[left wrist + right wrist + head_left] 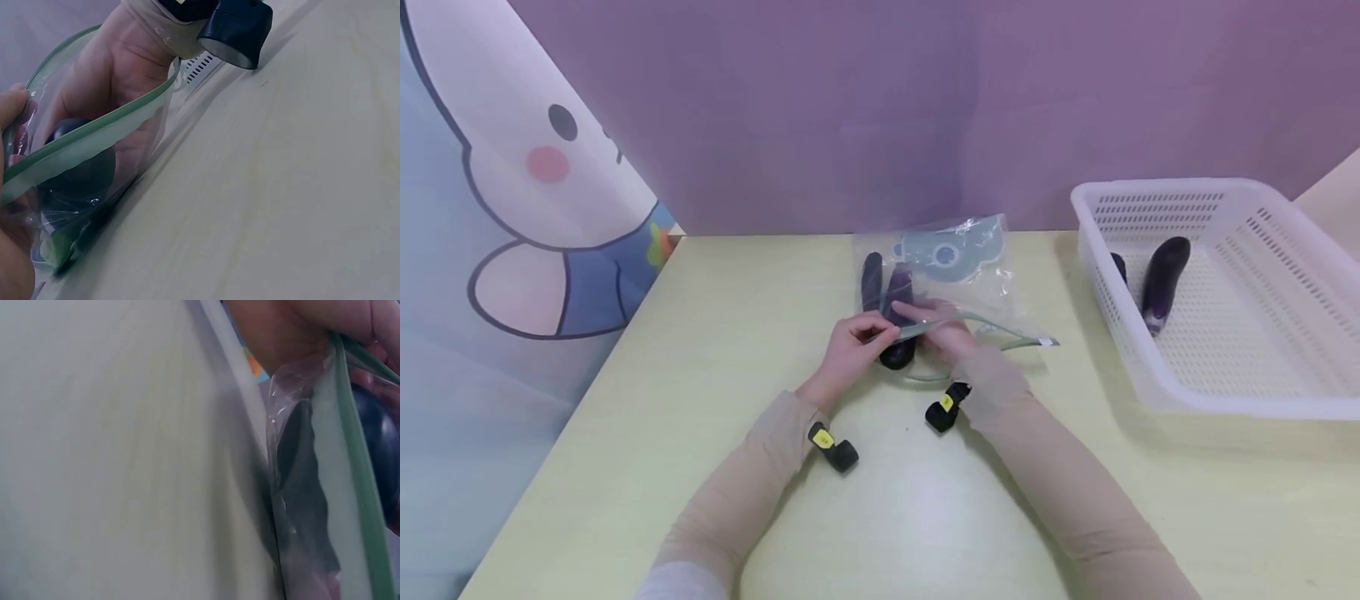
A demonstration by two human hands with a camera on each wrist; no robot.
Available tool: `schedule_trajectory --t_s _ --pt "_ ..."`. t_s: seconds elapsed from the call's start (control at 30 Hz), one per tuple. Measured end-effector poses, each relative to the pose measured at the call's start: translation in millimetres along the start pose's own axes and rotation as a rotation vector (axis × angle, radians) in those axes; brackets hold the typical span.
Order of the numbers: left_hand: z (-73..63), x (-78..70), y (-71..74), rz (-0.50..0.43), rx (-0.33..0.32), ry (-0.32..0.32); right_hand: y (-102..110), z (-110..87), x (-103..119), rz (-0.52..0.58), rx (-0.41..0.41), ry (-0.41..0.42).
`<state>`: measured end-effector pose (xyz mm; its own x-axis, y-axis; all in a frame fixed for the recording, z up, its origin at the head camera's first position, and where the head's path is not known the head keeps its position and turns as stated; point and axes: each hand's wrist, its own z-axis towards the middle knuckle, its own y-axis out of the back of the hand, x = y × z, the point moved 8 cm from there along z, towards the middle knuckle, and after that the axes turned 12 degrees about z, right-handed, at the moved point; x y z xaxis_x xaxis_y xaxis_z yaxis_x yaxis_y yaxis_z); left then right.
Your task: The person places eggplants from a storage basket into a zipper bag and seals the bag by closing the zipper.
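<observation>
A clear zip bag [992,287] with a green-edged mouth lies near the back of the table, its mouth facing me. My left hand [853,342] pinches the bag's rim at its left side. Through the mouth reaches my right hand [936,327], its fingers around a dark purple eggplant [898,353] that lies partly inside the bag. Another eggplant [871,282] lies in the bag, left of the held one. The left wrist view shows the right hand [119,75] behind the green zip strip [94,134], against the eggplant's rounded end [81,172]. Plastic blurs the fingertips.
On the right stands a white perforated basket [1285,333] holding an eggplant [1165,279] and part of another dark one [1119,267] behind its wall. A purple backdrop [760,117] rises behind the pale table [700,400]. Black cameras [835,450] are strapped at both wrists.
</observation>
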<state>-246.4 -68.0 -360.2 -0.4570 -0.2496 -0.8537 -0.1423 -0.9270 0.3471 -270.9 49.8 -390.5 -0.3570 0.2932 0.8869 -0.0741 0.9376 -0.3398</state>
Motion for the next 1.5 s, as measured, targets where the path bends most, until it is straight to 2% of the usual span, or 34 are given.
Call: schedule_trajectory --t_s 0.27,0.47,0.57,0.83,1.17,1.33,1.5 --pt "-1.0 -1.7 -1.4 -0.012 -0.001 -0.008 6.8 2.0 6.2 -0.364 -0.104 0.006" --pt "-0.6 -6.3 -0.5 -0.018 -0.005 -0.032 10.2 5.8 8.1 -0.480 -0.196 -0.042" --pt "-1.0 -8.6 0.1 -0.018 -0.002 -0.051 8.9 8.3 8.5 -0.505 -0.225 -0.040" --pt "-1.5 -10.2 -0.7 -0.023 -0.003 -0.072 5.9 11.6 13.9 -0.599 -0.264 0.033" --pt "-1.8 -10.6 -1.1 -0.017 -0.003 -0.067 6.8 12.7 11.6 -0.506 -0.293 0.026" --pt "-1.3 -8.4 -1.1 0.000 -0.002 -0.041 6.9 12.5 11.0 -0.533 -0.282 0.010" --pt "-0.9 -6.7 -1.2 0.001 -0.009 -0.031 7.2 11.4 10.2 -0.578 -0.231 -0.008"
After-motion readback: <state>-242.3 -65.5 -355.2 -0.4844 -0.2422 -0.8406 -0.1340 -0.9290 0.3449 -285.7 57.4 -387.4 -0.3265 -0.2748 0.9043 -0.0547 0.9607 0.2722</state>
